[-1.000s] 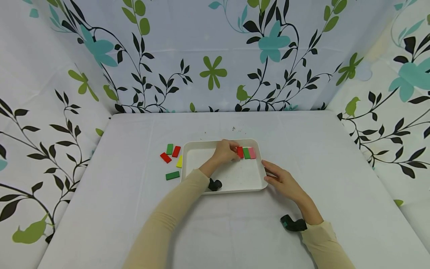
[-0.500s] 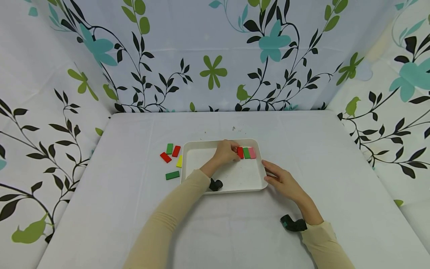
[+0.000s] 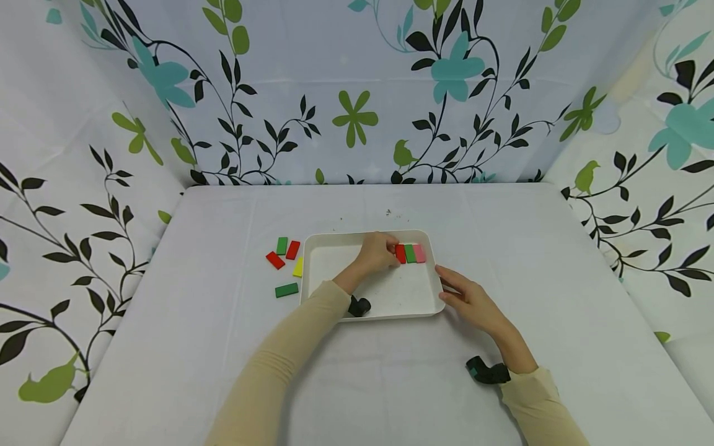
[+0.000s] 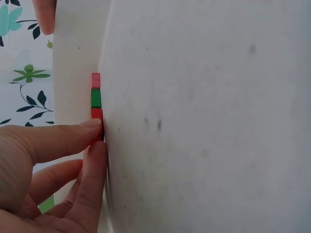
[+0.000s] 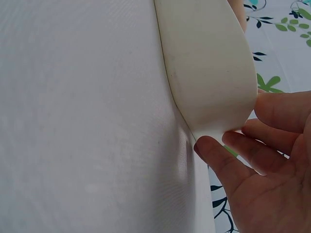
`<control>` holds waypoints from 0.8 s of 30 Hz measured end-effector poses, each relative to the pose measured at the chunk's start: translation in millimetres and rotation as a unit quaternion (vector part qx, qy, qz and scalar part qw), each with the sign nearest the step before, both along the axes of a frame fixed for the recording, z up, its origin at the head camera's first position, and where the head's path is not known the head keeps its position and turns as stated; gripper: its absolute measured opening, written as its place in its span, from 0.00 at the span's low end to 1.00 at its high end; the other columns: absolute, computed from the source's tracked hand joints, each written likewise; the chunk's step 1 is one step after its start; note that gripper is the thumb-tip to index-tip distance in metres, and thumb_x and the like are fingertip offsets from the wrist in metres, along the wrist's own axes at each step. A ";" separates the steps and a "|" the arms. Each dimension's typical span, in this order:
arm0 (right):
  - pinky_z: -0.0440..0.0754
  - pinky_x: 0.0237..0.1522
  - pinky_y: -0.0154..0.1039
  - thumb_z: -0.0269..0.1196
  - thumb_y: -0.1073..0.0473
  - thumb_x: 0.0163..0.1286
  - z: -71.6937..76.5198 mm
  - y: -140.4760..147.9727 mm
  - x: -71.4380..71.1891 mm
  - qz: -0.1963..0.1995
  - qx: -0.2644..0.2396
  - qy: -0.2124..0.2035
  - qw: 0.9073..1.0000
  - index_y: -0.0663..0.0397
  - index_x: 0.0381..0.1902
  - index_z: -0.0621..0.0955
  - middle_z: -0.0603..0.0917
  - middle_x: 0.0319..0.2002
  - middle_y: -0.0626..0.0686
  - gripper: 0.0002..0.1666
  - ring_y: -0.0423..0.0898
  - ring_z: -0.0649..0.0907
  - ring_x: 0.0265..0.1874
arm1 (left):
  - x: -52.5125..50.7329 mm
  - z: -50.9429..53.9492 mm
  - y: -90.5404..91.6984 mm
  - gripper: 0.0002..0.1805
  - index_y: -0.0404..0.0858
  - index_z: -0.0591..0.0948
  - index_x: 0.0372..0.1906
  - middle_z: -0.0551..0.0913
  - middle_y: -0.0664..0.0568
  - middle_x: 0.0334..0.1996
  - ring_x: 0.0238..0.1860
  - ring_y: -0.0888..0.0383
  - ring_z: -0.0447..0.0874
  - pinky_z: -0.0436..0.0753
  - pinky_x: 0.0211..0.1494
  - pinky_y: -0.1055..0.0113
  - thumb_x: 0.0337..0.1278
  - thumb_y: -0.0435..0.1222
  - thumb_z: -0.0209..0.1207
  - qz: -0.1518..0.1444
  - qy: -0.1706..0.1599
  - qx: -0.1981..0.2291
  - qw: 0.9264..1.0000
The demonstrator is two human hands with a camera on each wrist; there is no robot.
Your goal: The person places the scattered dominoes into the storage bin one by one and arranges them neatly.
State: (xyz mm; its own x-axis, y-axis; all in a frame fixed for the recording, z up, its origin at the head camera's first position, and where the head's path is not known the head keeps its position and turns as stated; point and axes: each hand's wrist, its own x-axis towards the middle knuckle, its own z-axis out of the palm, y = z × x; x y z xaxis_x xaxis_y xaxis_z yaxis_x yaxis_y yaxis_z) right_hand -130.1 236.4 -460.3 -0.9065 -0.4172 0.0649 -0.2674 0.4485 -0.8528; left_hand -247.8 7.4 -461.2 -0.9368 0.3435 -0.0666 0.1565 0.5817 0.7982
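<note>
In the white tray (image 3: pixel 390 303), a red block (image 3: pixel 400 254), a green block (image 3: pixel 410 253) and a pink block (image 3: pixel 419 253) stand side by side near the far wall. My left hand (image 3: pixel 375 255) reaches into the tray from the left; in the left wrist view its thumb and a finger pinch the red block (image 4: pixel 96 114), which touches the green block (image 4: pixel 95 98). The pink block (image 4: pixel 95 80) is beyond the green one. My right hand (image 3: pixel 471 303) rests its fingertips on the tray's right side; the right wrist view shows its thumb and fingers (image 5: pixel 214 149) touching the tray wall (image 5: pixel 214 73).
Left of the tray on the white table (image 3: pixel 357 384) lie a green block (image 3: pixel 282 246), a red block (image 3: pixel 292 250), another red block (image 3: pixel 275 260), a yellow block (image 3: pixel 298 267) and a darker green block (image 3: pixel 287 290). Small crumbs lie behind the tray.
The head view has shifted very slightly. Both hands and the blocks hold nearly the same places, with no visible grasp or release.
</note>
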 end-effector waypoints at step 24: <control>0.69 0.58 0.19 0.57 0.70 0.71 -3.2 1.7 -0.5 0.010 -0.027 0.003 1.000 0.74 0.71 0.59 0.60 0.72 0.71 0.34 0.69 0.67 0.67 | 0.3 -0.4 -1.6 0.25 0.28 0.83 0.51 0.85 0.42 0.33 0.34 0.57 0.77 0.75 0.38 0.74 0.40 0.21 0.70 -0.009 0.023 0.004 1.000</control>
State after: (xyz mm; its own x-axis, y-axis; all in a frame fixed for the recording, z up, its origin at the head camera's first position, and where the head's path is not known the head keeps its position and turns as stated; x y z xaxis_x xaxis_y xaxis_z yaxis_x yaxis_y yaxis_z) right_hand -130.7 238.1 -463.5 -0.8972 -0.4316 0.0941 -0.2821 0.3960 -0.8738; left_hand -247.5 5.8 -461.6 -0.9327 0.3600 -0.0209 0.2027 0.5715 0.7952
